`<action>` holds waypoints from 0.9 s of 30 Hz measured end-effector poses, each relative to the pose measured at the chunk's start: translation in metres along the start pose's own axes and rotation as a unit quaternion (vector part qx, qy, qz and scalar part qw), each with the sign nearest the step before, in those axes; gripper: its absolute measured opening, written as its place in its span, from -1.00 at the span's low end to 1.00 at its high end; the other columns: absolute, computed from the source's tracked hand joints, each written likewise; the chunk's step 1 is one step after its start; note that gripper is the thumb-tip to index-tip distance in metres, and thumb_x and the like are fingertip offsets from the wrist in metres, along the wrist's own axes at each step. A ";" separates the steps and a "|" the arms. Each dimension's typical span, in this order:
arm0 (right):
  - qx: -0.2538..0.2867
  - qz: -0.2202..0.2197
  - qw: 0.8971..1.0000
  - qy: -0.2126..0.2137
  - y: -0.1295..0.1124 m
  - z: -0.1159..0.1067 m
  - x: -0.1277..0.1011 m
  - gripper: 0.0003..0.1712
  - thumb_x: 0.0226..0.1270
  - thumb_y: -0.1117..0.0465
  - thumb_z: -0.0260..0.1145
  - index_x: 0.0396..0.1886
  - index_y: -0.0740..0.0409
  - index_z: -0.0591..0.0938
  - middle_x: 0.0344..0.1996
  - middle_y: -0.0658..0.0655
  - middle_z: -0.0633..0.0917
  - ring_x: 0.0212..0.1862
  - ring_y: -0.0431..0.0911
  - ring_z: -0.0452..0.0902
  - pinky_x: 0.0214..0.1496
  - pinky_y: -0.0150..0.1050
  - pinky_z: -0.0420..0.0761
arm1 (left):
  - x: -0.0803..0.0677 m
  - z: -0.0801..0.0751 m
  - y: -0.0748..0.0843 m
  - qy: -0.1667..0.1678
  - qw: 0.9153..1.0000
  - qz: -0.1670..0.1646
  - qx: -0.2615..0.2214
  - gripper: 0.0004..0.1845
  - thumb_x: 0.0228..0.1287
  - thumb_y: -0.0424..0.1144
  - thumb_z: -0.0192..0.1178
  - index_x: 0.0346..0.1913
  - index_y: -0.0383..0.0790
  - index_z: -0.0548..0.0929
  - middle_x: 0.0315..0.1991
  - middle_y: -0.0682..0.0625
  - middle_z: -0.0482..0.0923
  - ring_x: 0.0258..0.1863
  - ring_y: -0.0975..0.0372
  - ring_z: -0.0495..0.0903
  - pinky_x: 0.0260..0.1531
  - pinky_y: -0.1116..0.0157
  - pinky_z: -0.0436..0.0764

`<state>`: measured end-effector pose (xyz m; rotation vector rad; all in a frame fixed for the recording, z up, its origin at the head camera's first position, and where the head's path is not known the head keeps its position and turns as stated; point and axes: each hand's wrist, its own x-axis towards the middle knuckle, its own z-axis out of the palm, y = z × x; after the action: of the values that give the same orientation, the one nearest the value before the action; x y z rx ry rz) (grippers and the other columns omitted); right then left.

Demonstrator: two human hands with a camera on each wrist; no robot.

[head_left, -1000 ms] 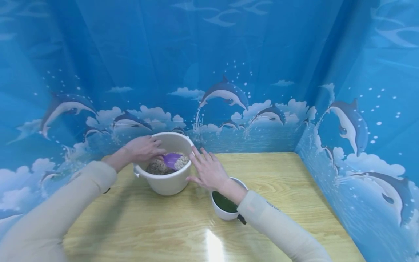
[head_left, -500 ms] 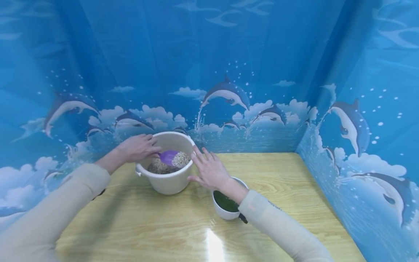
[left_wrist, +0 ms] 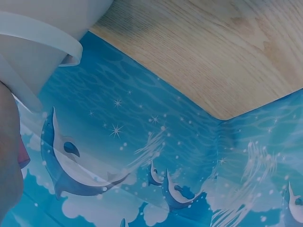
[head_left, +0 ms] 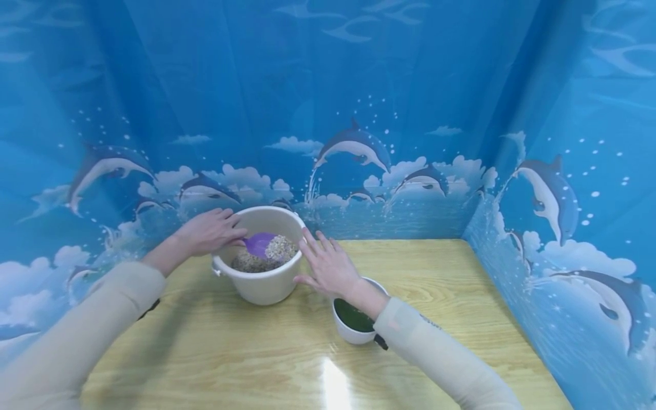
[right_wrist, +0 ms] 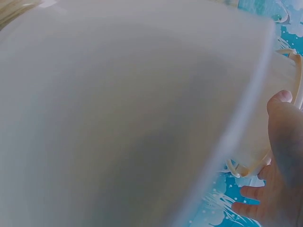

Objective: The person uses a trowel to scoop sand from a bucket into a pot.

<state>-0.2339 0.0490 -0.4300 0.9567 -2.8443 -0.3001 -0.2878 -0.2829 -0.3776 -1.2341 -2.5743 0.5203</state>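
Left hand (head_left: 207, 232) gripping purple scoop (head_left: 260, 244) of grain over cream bucket (head_left: 263, 287) — right hand (head_left: 328, 266) spread flat against bucket's side.

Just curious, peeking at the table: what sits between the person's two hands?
In the head view, the cream bucket of grain sits between the left hand and right hand; the left holds a purple scoop heaped with grain over it.
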 end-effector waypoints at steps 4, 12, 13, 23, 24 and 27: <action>0.001 0.000 1.000 -0.001 0.000 0.000 0.000 0.10 0.52 -0.57 -0.18 0.74 0.05 0.01 0.76 0.14 -0.17 0.71 0.17 0.07 0.68 0.12 0.26 | -0.001 0.000 0.000 0.005 1.000 -0.002 0.005 -0.72 0.54 0.13 0.17 -0.11 -0.01 0.53 -0.20 -0.07 0.59 -0.21 0.07 0.56 -0.17 0.10 0.68; 0.001 -0.002 1.000 0.005 0.001 0.001 0.000 0.10 0.52 -0.56 -0.15 0.74 0.06 0.01 0.76 0.15 -0.15 0.70 0.18 0.11 0.67 0.12 0.28 | -0.004 0.000 0.001 0.008 1.000 -0.006 0.012 -0.74 0.53 0.08 0.19 -0.07 -0.04 0.55 -0.15 -0.11 0.61 -0.18 0.04 0.58 -0.11 0.07 0.70; -0.001 -0.001 1.000 0.004 0.001 0.001 0.001 0.10 0.52 -0.57 -0.15 0.74 0.06 0.00 0.76 0.15 -0.15 0.70 0.18 0.10 0.67 0.12 0.27 | -0.004 0.000 0.001 0.009 1.000 -0.005 0.013 -0.74 0.53 0.07 0.19 -0.06 -0.05 0.56 -0.14 -0.12 0.62 -0.18 0.04 0.58 -0.10 0.06 0.71; -0.004 -0.001 1.000 0.004 0.000 0.002 0.000 0.10 0.52 -0.57 -0.17 0.74 0.04 -0.01 0.76 0.14 -0.15 0.71 0.17 0.08 0.67 0.12 0.28 | -0.008 0.002 0.000 0.025 1.000 -0.004 0.018 -0.75 0.50 0.04 0.23 -0.07 -0.06 0.55 -0.19 -0.12 0.60 -0.21 0.04 0.57 -0.14 0.07 0.70; -0.004 -0.001 1.000 0.003 0.000 0.002 0.000 0.10 0.52 -0.57 -0.17 0.74 0.04 -0.01 0.76 0.14 -0.15 0.71 0.17 0.08 0.67 0.12 0.28 | -0.008 0.002 0.000 0.025 0.999 -0.005 0.019 -0.75 0.50 0.04 0.23 -0.08 -0.06 0.55 -0.19 -0.12 0.60 -0.21 0.04 0.58 -0.14 0.07 0.69; -0.006 0.000 1.000 0.002 0.001 0.002 0.000 0.10 0.52 -0.57 -0.17 0.74 0.04 -0.02 0.76 0.14 -0.16 0.71 0.17 0.08 0.68 0.11 0.27 | -0.008 0.002 0.000 0.026 0.999 -0.008 0.023 -0.74 0.50 0.05 0.23 -0.08 -0.06 0.56 -0.20 -0.12 0.60 -0.20 0.02 0.58 -0.12 0.05 0.69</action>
<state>-0.2350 0.0496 -0.4313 0.9547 -2.8347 -0.3136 -0.2835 -0.2897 -0.3802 -1.1952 -2.5137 0.5334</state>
